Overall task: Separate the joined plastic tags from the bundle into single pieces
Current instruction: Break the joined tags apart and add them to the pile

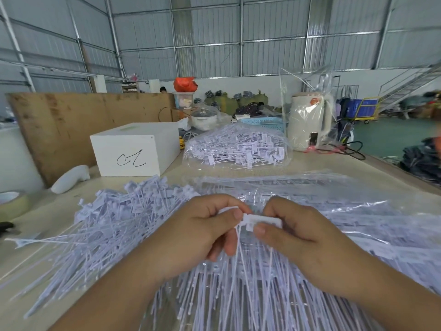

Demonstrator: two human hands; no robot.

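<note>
2 hands pinch joined tags point(261, 222) btwn thumbs (left hand point(191, 232), right hand point(300, 237)).

Head-worn view, forward and down, close over table point(310, 163)

Two hands, the left hand point(202, 231) and the right hand point(298, 232). Loose tags point(114, 225) at nine o'clock: too many to count. One bag of tags point(236, 149) at twelve o'clock, one white box point(133, 151) at eleven, one kettle point(310, 120) at one, one tape roll point(12, 204) at nine.
</note>
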